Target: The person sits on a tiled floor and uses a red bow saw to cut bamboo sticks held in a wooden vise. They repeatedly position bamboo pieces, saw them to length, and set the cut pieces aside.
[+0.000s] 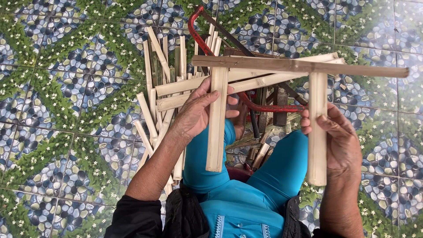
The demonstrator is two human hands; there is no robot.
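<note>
**Bamboo frame held up in two hands**

A frame of three bamboo pieces was held above the tiled floor point(57, 88): one long crossbar point(299, 66) and two upright slats hanging from it. The left slat point(217, 119) was grasped by the left hand point(200, 110), fingers wrapped around its upper part. The right slat point(317, 128) was gripped by the right hand point(339, 141) from the side. Beneath the frame, a loose pile of cut bamboo strips point(163, 83), too many to be counted, was spread on the floor. One red-framed hacksaw point(198, 35) was laid across the pile. No packages, labels or signs could be made out. Two teal-clad knees point(282, 163) were seen between the arms.
</note>
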